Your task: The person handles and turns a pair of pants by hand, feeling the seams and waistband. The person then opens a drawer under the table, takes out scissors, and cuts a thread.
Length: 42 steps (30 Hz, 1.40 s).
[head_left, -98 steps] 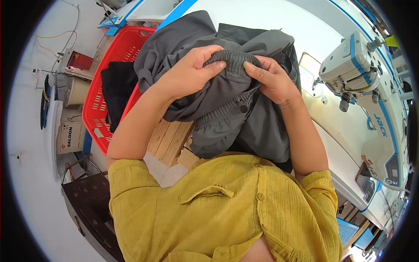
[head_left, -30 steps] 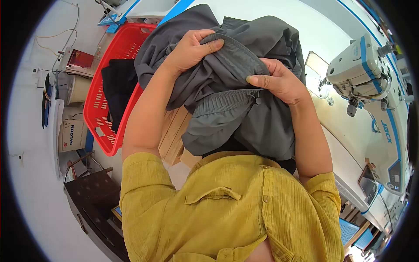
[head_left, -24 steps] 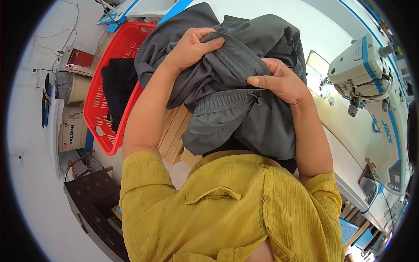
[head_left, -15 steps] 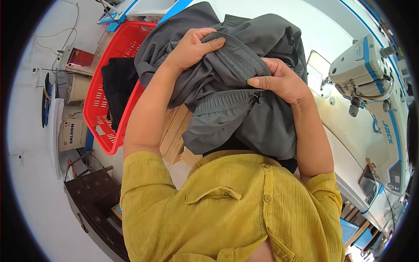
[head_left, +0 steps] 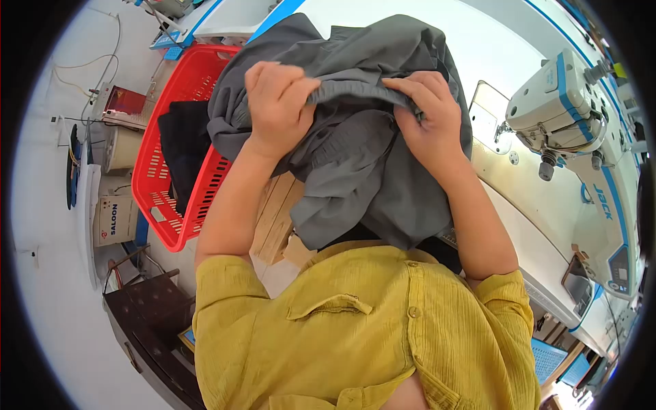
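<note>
A dark grey garment (head_left: 403, 184) with gathered elastic edges lies bunched in front of me, partly on the white table and partly hanging toward my lap. My left hand (head_left: 280, 106) is closed round one end of its elastic band (head_left: 352, 89), knuckles up and slightly blurred. At the band's other end, my right hand (head_left: 432, 113) grips the fabric between thumb and fingers. The band runs between both hands in a low arch. Below it, a second gathered edge (head_left: 348, 140) folds loosely downward. Whether the garment is trousers or a jacket, I cannot tell.
A red plastic basket (head_left: 147, 181) with black cloth (head_left: 184, 143) in it stands at left. On the right is a white-and-blue Jack sewing machine (head_left: 547, 102) on its table (head_left: 502, 205). A Saloon carton (head_left: 115, 220) and a dark brown cabinet (head_left: 147, 307) are at lower left.
My left hand has turned knuckles up and moved slightly left and down. My right hand has rolled over the band, which now arches instead of slanting. The lower gathered edge has crumpled.
</note>
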Motion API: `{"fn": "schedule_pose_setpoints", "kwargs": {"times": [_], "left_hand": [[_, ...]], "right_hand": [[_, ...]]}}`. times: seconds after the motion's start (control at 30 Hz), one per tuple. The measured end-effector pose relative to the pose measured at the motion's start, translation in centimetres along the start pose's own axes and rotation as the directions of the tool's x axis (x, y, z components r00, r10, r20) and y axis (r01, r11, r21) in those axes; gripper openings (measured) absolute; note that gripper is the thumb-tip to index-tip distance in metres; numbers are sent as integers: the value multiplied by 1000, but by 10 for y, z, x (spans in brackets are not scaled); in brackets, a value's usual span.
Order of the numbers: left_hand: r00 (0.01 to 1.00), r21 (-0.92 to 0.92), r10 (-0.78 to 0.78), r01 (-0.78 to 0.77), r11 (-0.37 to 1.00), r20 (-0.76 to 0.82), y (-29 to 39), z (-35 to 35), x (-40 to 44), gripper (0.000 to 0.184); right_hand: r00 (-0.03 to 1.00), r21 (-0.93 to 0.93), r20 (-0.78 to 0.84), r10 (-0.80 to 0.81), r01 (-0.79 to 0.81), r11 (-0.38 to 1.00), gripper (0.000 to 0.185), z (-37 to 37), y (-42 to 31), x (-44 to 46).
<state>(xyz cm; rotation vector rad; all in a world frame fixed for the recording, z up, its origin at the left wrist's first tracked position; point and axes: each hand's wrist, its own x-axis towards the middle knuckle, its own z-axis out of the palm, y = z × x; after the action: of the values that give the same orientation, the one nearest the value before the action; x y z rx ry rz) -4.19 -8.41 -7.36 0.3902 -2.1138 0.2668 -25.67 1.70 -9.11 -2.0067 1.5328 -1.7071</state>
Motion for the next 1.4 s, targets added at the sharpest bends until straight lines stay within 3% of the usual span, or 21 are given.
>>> {"fn": "schedule_pose_setpoints", "kwargs": {"times": [0.03, 0.2, 0.37, 0.47, 0.53, 0.6, 0.63, 0.67, 0.7, 0.73, 0.87, 1.07, 1.2, 1.4], "left_hand": [[998, 78, 67, -65, 995, -18, 4, -7, -3, 16], [996, 71, -36, 42, 997, -78, 22, -18, -28, 26], [980, 61, -103, 114, 992, -169, 31, -23, -32, 35], [965, 114, -171, 196, 974, -196, 74, -46, -14, 33], [995, -132, -93, 87, 987, -38, 105, -62, -19, 23], [928, -339, -237, 331, 881, 288, 121, -61, -14, 20], [926, -334, -247, 337, 880, 286, 122, -58, -17, 20], [724, -511, -501, 689, 514, 474, 121, -52, -21, 18], [436, -532, -576, 846, 2, 692, 117, -47, -22, 17], [436, -534, -578, 845, 1, 690, 114, -44, -20, 17], [297, -699, -701, 598, -393, 648, 100, -36, -7, 13], [347, -777, -720, 463, -426, 601, 99, -29, -17, 13], [499, -836, -682, 430, -340, 534, 91, -24, -30, 29], [509, -859, -699, 383, -339, 503, 90, -18, -30, 32]], "right_hand": [[972, -145, -103, -213, 197, 970, 29, 2, 0, 0], [918, -174, -96, -384, 364, 915, 22, 5, -21, -7], [904, -196, -92, -418, 395, 898, 16, 9, -30, -12], [892, -212, -108, -438, 410, 887, 14, 10, -28, -11], [883, -226, -123, -453, 419, 879, 13, 10, -27, -11], [882, -223, -113, -457, 425, 877, 13, 11, -30, -13], [881, -221, -105, -462, 432, 874, 13, 11, -33, -13], [878, -220, -98, -469, 440, 870, 13, 11, -35, -13], [874, -222, -92, -477, 449, 866, 13, 11, -36, -13], [874, -220, -90, -478, 451, 865, 13, 11, -37, -13], [865, -220, -89, -494, 467, 856, 14, 13, -41, -14], [863, -202, -109, -494, 468, 861, 16, 19, -38, -17], [891, -182, -92, -444, 423, 888, 17, 24, -36, -20], [935, -61, -13, -354, 353, 934, 16, 13, -43, -15]]}}
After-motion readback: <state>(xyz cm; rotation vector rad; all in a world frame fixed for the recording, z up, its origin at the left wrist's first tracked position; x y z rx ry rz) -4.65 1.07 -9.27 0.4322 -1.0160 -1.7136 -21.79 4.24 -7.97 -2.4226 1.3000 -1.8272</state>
